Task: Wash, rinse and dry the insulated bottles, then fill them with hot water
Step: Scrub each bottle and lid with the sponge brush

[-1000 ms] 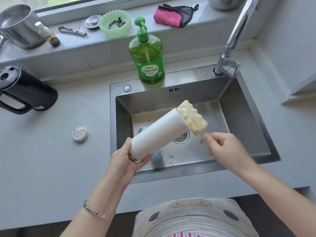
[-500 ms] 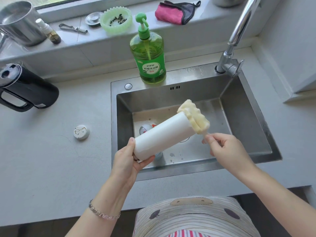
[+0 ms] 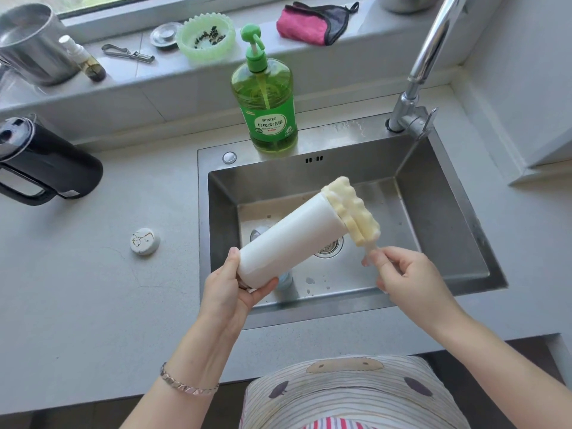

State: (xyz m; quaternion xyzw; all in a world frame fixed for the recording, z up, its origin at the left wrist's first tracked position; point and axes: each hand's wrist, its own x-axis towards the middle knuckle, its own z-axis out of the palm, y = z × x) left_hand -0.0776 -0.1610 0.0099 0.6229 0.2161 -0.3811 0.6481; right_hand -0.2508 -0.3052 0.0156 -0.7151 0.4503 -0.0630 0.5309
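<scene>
The white insulated bottle (image 3: 291,239) is held over the sink (image 3: 458,230), tipped on its side with its open mouth pointing up and away to the right. The left hand (image 3: 230,292) is wrapped around its bottom end, with the thumb on one side and the fingers on the other. A yellow sponge brush (image 3: 353,209) sits right at the bottle's mouth, touching the rim. The right hand (image 3: 405,280) pinches the thin clear handle of the brush between its fingertips.

So this looks like the washing step, and it is not over. The sponge is at the mouth, not deep inside. I cannot tell if the inside is clean. No water is coming from the tap (image 3: 418,82) now. Rinsing, drying and filling with hot water still seem to be left.

Something small and round lies at the bottom of the sink under the bottle, maybe another part, but it is mostly hidden. A green bottle of dish soap (image 3: 264,113) stands on the back edge of the sink. A small white cap (image 3: 145,240) rests on the counter to the left, well apart from the bottle. Farther left is a black kettle (image 3: 46,162), which may hold the hot water for later. A pink cloth (image 3: 306,23) lies up on the window ledge, which could do for drying.
</scene>
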